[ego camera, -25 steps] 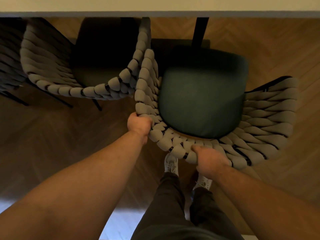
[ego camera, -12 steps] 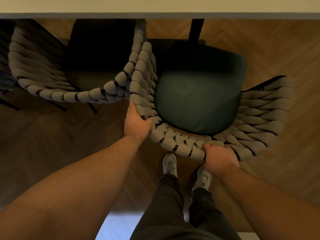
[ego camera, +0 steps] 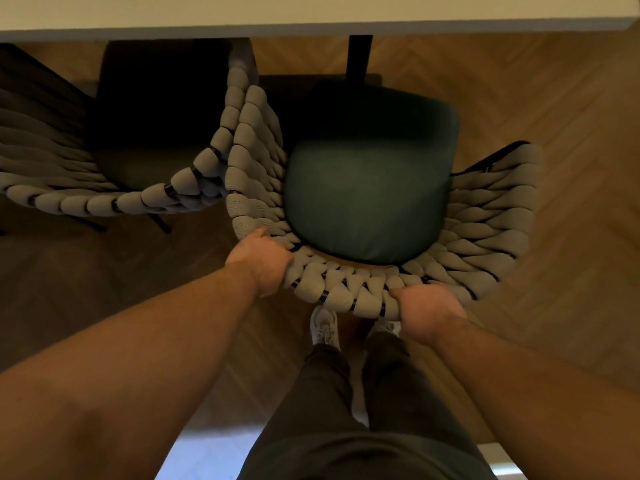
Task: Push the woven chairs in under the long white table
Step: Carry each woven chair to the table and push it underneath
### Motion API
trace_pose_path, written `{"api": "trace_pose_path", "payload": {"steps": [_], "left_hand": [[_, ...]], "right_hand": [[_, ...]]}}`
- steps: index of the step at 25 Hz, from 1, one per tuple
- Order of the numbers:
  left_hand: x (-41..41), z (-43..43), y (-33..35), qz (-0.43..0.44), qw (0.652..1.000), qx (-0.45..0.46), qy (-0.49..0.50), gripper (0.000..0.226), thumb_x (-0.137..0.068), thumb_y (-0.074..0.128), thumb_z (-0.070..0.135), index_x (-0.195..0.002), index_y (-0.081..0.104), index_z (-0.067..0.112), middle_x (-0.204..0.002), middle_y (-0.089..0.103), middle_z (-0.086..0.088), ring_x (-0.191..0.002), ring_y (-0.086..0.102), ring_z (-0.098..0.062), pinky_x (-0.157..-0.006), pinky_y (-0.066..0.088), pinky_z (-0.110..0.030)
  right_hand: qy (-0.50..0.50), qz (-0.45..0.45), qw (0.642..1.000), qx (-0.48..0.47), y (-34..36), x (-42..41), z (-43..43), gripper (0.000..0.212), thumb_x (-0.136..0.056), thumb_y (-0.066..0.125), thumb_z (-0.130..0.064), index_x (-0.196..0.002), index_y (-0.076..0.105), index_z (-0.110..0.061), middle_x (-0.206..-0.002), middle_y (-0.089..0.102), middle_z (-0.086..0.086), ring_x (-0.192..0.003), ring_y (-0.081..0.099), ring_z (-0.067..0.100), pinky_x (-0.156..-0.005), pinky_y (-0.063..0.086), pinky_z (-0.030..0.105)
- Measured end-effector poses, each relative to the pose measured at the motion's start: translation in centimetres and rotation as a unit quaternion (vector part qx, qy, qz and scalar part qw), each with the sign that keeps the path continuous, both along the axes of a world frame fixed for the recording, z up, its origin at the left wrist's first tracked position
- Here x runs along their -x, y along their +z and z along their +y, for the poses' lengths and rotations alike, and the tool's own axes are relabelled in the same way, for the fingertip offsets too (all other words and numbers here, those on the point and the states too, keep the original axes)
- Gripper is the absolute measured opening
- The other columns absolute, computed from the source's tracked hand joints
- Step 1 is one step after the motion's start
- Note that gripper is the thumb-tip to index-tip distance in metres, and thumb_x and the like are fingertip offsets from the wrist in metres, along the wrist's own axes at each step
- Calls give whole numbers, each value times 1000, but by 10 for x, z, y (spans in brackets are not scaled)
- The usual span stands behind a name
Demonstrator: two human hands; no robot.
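Both hands grip woven chair (ego camera: pixel 485 216) backrest: left hand (ego camera: pixel 265 261) at corner, right hand (ego camera: pixel 427 311) on rim.

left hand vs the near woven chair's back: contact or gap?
Touching. Head view: left hand grips the back rim of the woven chair, fingers curled over the weave, no gap. Right hand grips the same rim.

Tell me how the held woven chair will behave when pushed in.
The woven chair probably moves stiffly as one piece; left hand and right hand grip its thick woven back, which looks non-slip. On the wood floor it should slide, not tip. It may snag the neighbouring chair pressed against its side.
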State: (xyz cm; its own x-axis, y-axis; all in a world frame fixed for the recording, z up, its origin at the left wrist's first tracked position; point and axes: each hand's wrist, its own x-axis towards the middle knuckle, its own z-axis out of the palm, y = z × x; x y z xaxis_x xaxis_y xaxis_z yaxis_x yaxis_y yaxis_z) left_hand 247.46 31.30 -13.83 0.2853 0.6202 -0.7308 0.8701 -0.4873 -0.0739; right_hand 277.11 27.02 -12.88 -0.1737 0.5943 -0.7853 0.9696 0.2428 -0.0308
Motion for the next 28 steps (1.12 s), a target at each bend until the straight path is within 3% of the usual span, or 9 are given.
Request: {"api": "trace_pose_path", "payload": {"steps": [2,7,14,19,28], "left_hand": [[2,0,0,12,1000,-21,-10,39,-97,62,37,-136,60,37,-136,64,5,-128,55,-20,-120,28,-44],[-14,13,3,5,999,-34,10,40,-94,62,44,-134,62,43,-137,64,13,-127,56,-15,-120,29,-42],[-49,58,-9,-5,994,-41,99,31,-90,64,48,-121,65,50,-119,68,19,-115,59,-10,-121,26,-44],[-63,89,-9,13,992,-20,122,33,-95,61,43,-129,62,47,-124,68,16,-124,57,-12,-128,17,-49],[-68,148,-16,31,990,-20,133,35,-97,61,39,-131,62,48,-118,68,15,-122,58,-13,-128,18,-49]], "right_hand": [[7,7,1000,-1,0,-1,2,36,-102,58,-23,-137,60,-33,-121,69,-2,-111,66,22,-98,55,42],[33,30,999,-6,4,-27,28,31,-103,58,-23,-132,62,-32,-121,70,-1,-110,67,23,-98,56,44],[91,23,994,-63,6,-70,113,24,-104,56,-19,-124,67,-28,-118,71,1,-110,67,23,-100,55,43],[108,24,992,-63,-1,-77,152,26,-104,54,-17,-122,69,-27,-117,72,2,-109,68,24,-98,56,44],[122,4,990,-69,-12,-75,214,23,-102,59,-17,-121,68,-26,-116,71,1,-111,66,23,-101,54,45]]}}
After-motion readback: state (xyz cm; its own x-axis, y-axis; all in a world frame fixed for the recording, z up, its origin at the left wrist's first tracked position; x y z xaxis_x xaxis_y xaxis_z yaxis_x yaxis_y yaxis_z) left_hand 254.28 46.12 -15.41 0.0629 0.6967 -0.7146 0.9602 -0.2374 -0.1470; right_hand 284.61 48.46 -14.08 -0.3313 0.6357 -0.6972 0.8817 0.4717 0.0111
